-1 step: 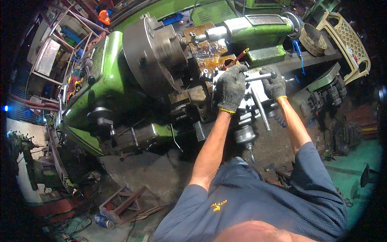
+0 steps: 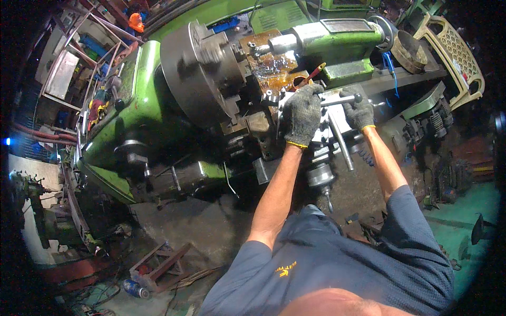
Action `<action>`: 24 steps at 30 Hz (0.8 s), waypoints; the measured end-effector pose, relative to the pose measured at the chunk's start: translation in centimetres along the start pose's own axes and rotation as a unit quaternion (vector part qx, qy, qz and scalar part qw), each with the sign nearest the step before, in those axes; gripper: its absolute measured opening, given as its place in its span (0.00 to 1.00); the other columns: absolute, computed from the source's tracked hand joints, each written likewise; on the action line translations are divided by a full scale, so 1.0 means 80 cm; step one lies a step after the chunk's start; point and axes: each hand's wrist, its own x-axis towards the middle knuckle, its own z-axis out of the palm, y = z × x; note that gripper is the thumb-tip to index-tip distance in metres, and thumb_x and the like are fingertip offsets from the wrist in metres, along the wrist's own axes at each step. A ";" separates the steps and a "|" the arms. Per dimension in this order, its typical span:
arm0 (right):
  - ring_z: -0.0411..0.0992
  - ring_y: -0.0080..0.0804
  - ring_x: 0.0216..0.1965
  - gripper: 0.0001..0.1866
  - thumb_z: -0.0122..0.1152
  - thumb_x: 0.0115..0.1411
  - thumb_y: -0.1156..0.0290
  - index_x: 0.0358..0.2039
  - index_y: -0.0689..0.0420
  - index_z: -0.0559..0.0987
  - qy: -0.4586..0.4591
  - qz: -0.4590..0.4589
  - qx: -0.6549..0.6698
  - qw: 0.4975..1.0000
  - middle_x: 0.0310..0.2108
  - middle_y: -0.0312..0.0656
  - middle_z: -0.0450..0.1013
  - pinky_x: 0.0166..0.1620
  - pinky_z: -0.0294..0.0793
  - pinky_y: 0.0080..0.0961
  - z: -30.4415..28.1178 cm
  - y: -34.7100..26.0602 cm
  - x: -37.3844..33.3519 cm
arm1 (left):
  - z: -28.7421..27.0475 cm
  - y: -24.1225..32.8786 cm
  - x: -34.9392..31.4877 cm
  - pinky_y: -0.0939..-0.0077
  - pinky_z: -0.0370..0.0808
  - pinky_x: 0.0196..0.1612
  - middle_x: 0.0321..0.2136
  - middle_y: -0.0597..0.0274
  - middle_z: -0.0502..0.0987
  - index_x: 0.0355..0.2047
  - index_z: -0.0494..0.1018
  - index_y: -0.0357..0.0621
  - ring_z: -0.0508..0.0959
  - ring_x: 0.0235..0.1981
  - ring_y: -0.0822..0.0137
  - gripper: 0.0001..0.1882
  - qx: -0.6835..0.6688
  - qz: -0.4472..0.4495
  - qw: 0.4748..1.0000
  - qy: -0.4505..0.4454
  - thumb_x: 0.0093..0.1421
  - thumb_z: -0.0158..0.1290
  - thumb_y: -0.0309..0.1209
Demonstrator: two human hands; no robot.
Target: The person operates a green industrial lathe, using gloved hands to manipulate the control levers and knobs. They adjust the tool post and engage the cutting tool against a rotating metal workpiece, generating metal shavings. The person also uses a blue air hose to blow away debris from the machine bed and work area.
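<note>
A green lathe (image 2: 142,105) fills the upper middle, with a big grey round chuck (image 2: 195,68) facing right. To the right of the chuck lies an oily brown carriage top (image 2: 271,66). My left hand (image 2: 303,113), in a grey knit glove, is curled over the tool post at the inner end of a short steel bar handle (image 2: 333,100). The bar's outer end is gripped by my right hand (image 2: 359,111), also gloved. A red-handled tool (image 2: 316,71) lies just behind my left hand. Below the hands a long steel lever (image 2: 341,139) slants down.
The green tailstock (image 2: 337,37) sits behind the hands. A round metal ring (image 2: 408,50) and a yellow lattice plastic chair (image 2: 453,52) stand at upper right. Cluttered shelves (image 2: 68,68) are at left. A rusty metal frame (image 2: 158,266) and a blue can (image 2: 132,288) lie on the floor.
</note>
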 end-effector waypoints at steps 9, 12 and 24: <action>0.74 0.52 0.53 0.17 0.64 0.59 0.66 0.48 0.54 0.84 -0.011 0.019 0.002 1.000 0.49 0.52 0.77 0.59 0.73 0.42 -0.002 -0.006 -0.002 | 0.004 -0.003 -0.001 0.66 0.79 0.43 0.33 0.54 0.84 0.38 0.82 0.40 0.84 0.35 0.61 0.12 -0.023 -0.023 0.999 0.005 0.60 0.48 0.22; 0.75 0.51 0.52 0.17 0.63 0.60 0.65 0.50 0.53 0.83 -0.002 -0.009 -0.035 0.999 0.49 0.51 0.78 0.58 0.74 0.41 -0.002 0.006 -0.002 | 0.008 -0.002 0.001 0.66 0.80 0.42 0.31 0.53 0.84 0.37 0.83 0.40 0.84 0.34 0.61 0.12 -0.023 -0.035 0.999 -0.003 0.60 0.48 0.22; 0.77 0.49 0.54 0.20 0.64 0.65 0.60 0.54 0.54 0.82 -0.120 0.109 -0.168 0.972 0.51 0.53 0.80 0.53 0.78 0.40 0.014 0.053 -0.014 | 0.031 -0.029 -0.003 0.58 0.79 0.39 0.31 0.48 0.80 0.39 0.78 0.40 0.81 0.33 0.48 0.09 0.006 0.022 1.000 0.006 0.60 0.50 0.25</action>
